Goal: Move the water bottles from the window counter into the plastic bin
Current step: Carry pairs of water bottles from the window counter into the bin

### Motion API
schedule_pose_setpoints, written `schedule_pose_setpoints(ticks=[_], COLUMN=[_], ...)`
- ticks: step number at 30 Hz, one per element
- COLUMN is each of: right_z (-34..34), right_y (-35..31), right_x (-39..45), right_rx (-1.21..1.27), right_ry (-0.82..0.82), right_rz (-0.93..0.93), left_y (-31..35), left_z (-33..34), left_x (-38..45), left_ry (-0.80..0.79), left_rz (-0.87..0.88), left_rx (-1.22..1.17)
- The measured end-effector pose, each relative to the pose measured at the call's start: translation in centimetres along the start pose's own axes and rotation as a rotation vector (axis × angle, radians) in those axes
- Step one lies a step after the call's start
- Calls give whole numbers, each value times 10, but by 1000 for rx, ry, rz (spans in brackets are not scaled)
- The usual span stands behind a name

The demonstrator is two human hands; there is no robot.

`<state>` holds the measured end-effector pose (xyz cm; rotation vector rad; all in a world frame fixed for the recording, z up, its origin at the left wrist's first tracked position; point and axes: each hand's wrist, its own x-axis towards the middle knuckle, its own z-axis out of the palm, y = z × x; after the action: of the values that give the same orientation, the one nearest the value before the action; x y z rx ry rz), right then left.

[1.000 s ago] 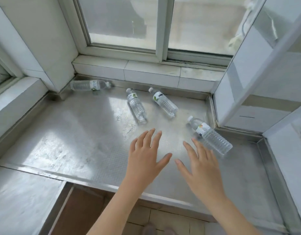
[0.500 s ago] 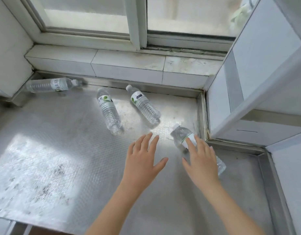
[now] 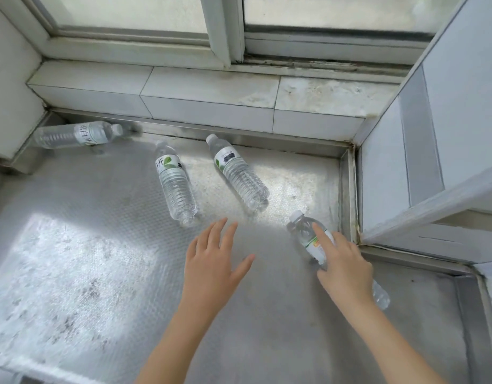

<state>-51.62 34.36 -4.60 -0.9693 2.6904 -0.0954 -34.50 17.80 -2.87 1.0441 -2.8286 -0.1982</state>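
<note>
Steel worktop [image 3: 100, 273], four clear water bottles lying flat. Right hand [image 3: 346, 268] lower right, fingers resting on nearest bottle [image 3: 308, 234], grip unclear. Left hand [image 3: 211, 261] centre, fingers spread, empty.

Bare metal counter [image 3: 95, 273] across lower left, two bottles [image 3: 177, 184] [image 3: 239, 173] lying mid-frame, another bottle [image 3: 75, 134] upper left against tiled ledge [image 3: 206, 92], cabinet [image 3: 433, 162] walling right.

Sliding window [image 3: 225, 29] above a tiled sill [image 3: 211, 87]

Pale daylight patches the textured metal counter [image 3: 73, 259] — a white panelled wall [image 3: 433, 134] stands right.
</note>
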Motion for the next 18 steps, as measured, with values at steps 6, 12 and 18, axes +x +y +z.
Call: schedule_pose_setpoints(ticks=[6,12,18], right_z=[-12,-21,-13], right_y=[-30,-84,-135], right_x=[1,9,21], right_rx=[179,787,1184], right_ry=[-47,-47,-56], right_rz=[37,158,270], left_y=[-33,-90,-126], left_z=[-5,-10,3], left_x=[28,99,149], left_ry=[-46,-95,-167], left_rz=[-131,-461,-589], left_rx=[-89,-158,-431])
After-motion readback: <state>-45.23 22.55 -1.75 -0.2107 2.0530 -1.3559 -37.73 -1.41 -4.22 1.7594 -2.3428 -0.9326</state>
